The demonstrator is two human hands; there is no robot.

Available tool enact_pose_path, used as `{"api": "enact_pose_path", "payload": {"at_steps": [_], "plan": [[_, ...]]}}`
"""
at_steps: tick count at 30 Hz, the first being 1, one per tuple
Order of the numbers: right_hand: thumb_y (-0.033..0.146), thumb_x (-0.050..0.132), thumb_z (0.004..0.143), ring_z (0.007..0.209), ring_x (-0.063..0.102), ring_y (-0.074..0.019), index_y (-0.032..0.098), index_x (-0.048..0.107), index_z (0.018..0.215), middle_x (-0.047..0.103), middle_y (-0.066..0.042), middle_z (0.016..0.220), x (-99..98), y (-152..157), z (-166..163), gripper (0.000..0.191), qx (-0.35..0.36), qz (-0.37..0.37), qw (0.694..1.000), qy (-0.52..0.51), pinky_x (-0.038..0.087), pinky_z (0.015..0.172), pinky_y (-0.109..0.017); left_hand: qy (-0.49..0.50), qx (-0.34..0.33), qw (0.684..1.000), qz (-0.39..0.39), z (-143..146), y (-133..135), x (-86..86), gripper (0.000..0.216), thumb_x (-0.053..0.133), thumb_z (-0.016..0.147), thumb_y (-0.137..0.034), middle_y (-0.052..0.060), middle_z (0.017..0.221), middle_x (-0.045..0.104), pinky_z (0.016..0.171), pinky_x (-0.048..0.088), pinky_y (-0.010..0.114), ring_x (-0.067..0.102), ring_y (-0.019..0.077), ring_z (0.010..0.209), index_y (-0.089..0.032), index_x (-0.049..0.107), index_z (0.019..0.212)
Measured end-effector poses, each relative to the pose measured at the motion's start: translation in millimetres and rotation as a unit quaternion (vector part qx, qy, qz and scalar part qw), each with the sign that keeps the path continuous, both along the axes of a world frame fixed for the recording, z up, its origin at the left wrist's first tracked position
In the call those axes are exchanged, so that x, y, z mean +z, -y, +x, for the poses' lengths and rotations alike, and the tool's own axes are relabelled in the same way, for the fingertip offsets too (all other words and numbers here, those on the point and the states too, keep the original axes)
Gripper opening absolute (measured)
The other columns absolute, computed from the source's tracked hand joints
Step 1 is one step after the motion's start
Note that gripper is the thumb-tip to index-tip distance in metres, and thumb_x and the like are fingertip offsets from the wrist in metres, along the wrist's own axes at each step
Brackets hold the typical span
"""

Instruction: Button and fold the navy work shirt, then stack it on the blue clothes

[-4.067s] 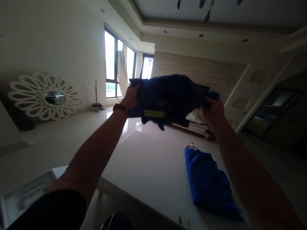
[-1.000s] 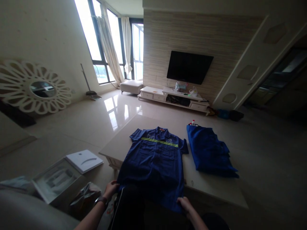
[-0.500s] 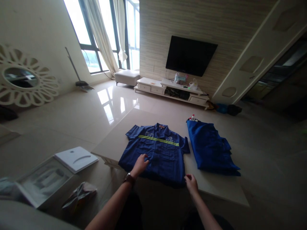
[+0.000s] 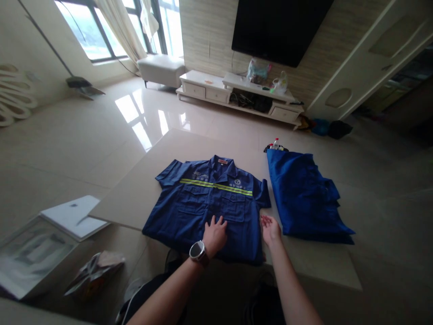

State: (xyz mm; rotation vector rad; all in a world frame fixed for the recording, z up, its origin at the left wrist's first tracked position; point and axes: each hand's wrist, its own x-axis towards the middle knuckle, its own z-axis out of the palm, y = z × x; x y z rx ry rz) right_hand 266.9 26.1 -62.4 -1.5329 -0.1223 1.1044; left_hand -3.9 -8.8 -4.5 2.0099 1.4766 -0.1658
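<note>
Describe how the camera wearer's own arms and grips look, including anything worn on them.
The left grip and right grip are ungloved. The left forearm wears a round, silver-rimmed watch with a dark face and dark brown strap. The right forearm shows no watch or band. No sleeve shows on either.

Two hands (image 4: 215, 237) (image 4: 271, 231), one shirt (image 4: 199, 212), one watch (image 4: 196, 250), one table (image 4: 131, 198), one television (image 4: 277, 31).
</note>
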Motion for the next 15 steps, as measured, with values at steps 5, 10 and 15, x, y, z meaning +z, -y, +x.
{"api": "enact_pose_path", "payload": {"at_steps": [5,10,15], "plan": [[0.029,0.063,0.083,0.081,0.07,-0.0169,0.024,0.052,0.087,0.065,-0.002,0.087,4.6,-16,12,0.013,0.017,-0.022,0.997,-0.07,0.064,0.069,-0.029,-0.07,0.018,0.997,-0.025,9,-9,22.7,0.052,0.051,0.1,-0.038,0.026,0.125,0.074,0.107,0.051,0.059,0.067,0.0423,0.125,-0.008,0.061,0.141],[0.026,0.076,0.08,0.056,0.057,-0.0103,0.022,0.054,0.081,0.06,0.004,0.069,10.3,-14,11,0.023,0.023,-0.053,0.996,-0.061,0.045,0.045,-0.018,-0.086,0.003,0.996,-0.02,20,-22,32.8,0.038,0.05,0.102,-0.039,0.023,0.116,0.076,0.098,0.056,0.051,0.074,0.0376,0.113,-0.012,0.071,0.118],[0.027,0.089,0.071,0.048,0.054,-0.0083,0.019,0.059,0.08,0.062,0.007,0.061,11.4,-11,7,0.032,0.012,-0.056,0.998,-0.024,0.039,0.042,-0.017,-0.103,-0.015,0.994,-0.025,22,-20,33.6,0.038,0.051,0.101,-0.041,0.022,0.114,0.077,0.095,0.056,0.046,0.074,0.0362,0.113,-0.014,0.071,0.12]]}}
